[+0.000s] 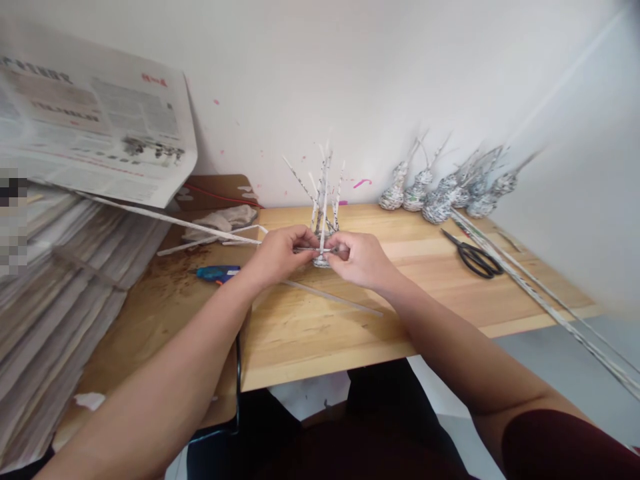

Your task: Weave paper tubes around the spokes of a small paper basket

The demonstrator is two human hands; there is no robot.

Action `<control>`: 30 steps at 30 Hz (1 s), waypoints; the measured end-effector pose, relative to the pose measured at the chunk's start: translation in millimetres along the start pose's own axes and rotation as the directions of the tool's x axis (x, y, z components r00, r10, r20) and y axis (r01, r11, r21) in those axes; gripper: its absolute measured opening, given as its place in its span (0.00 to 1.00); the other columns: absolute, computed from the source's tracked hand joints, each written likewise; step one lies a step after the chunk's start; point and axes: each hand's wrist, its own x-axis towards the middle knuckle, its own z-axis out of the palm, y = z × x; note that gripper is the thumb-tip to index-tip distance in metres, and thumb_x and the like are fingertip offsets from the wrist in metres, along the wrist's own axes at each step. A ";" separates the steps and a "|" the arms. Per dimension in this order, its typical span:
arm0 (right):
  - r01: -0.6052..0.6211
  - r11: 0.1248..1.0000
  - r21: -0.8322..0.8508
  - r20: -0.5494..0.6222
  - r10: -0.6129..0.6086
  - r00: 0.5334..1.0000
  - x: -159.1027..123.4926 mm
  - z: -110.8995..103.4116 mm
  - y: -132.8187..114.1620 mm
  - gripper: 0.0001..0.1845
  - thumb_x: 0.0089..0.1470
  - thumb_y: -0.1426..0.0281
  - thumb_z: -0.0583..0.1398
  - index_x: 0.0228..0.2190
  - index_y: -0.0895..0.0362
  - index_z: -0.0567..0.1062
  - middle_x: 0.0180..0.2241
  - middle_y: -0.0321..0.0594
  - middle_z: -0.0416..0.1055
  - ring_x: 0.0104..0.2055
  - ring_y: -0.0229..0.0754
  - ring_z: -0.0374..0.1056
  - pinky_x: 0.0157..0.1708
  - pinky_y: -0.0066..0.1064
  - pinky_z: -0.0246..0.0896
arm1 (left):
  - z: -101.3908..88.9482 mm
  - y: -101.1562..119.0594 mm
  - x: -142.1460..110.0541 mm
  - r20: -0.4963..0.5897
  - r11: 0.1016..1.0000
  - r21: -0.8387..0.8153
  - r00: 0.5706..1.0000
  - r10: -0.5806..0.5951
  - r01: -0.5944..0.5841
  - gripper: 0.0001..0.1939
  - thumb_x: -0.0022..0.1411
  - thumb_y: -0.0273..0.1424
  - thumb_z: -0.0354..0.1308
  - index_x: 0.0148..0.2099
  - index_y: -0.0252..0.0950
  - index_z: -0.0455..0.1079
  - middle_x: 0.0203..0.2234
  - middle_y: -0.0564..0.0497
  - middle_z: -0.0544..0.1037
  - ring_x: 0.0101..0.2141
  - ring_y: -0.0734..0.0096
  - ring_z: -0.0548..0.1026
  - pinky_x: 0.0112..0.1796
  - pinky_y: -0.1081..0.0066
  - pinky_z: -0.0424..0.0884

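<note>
A small woven newspaper piece (pixel 321 261) stands on the wooden table in front of me, its round base partly hidden by my fingers. Several rolled paper strips (pixel 325 183) stick up from it and fan out at the top. From the left, my left hand (pixel 285 253) pinches a thin paper strip at the front of the weave. My right hand (pixel 359 259) is closed on the strip from the other side, thumb and fingertips close to an upright strip. Long paper strips (pixel 200 227) trail leftward past my left hand.
Several finished-looking gourd-shaped weaves (pixel 437 203) stand at the back right, by black-handled scissors (pixel 480 261) and long paper strips (pixel 545 300). A blue glue gun (pixel 216 273), a grey cloth (pixel 225 221) and stacked newspapers (pixel 75 293) lie left. A thin translucent stick (pixel 340 299) lies in front.
</note>
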 end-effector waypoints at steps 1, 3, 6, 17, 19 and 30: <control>-0.012 1.000 -0.001 0.004 0.012 1.000 0.1 0.3 -0.3 0.03 0.50 0.71 0.63 0.28 0.57 0.77 0.17 0.28 0.61 0.19 0.32 0.53 0.25 0.28 0.47 | 0.2 0.0 0.0 0.005 1.000 0.003 1.000 0.002 -0.002 0.11 0.54 0.36 0.64 0.37 0.35 0.75 0.33 0.47 0.83 0.34 0.63 0.80 0.35 0.67 0.74; -0.035 0.999 0.006 0.016 0.035 0.999 0.1 1.0 -0.3 0.02 0.50 0.71 0.63 0.27 0.57 0.76 0.17 0.28 0.61 0.19 0.32 0.53 0.24 0.28 0.46 | 0.8 -0.1 0.0 0.010 1.000 0.008 1.000 0.003 -0.003 0.11 0.54 0.36 0.64 0.37 0.35 0.75 0.33 0.47 0.83 0.34 0.63 0.80 0.35 0.67 0.74; -0.055 0.998 0.007 0.022 0.055 0.998 -0.2 1.7 0.2 0.02 0.49 0.71 0.63 0.27 0.57 0.76 0.17 0.28 0.61 0.19 0.32 0.53 0.24 0.28 0.46 | 1.5 -0.3 -0.2 0.005 1.000 0.001 1.000 0.002 -0.002 0.10 0.54 0.36 0.65 0.36 0.35 0.75 0.32 0.47 0.83 0.33 0.63 0.80 0.34 0.68 0.74; -0.156 0.987 0.046 0.069 0.153 0.986 1.0 -2.5 -6.1 0.04 0.46 0.70 0.64 0.25 0.57 0.74 0.18 0.28 0.62 0.20 0.31 0.54 0.23 0.27 0.47 | 3.8 0.0 -0.2 0.036 0.992 -0.124 0.999 -0.002 0.006 0.11 0.52 0.36 0.66 0.36 0.35 0.74 0.30 0.48 0.82 0.31 0.66 0.78 0.31 0.70 0.72; -0.165 0.984 0.072 0.074 0.159 0.984 1.3 -2.7 -4.7 0.04 0.47 0.70 0.64 0.25 0.58 0.74 0.18 0.28 0.62 0.21 0.32 0.54 0.23 0.27 0.47 | 3.4 -0.8 0.3 0.041 0.989 -0.143 0.999 -0.012 0.018 0.12 0.51 0.36 0.66 0.36 0.34 0.74 0.30 0.48 0.82 0.30 0.67 0.78 0.31 0.70 0.72; -0.116 0.982 0.148 0.074 0.106 0.992 3.1 -5.0 3.4 0.10 0.49 0.69 0.64 0.35 0.58 0.79 0.17 0.27 0.61 0.20 0.33 0.55 0.23 0.27 0.48 | 4.3 -4.4 0.3 0.032 0.984 -0.178 0.999 -0.013 0.019 0.14 0.53 0.37 0.67 0.39 0.36 0.70 0.32 0.47 0.83 0.33 0.65 0.81 0.36 0.67 0.76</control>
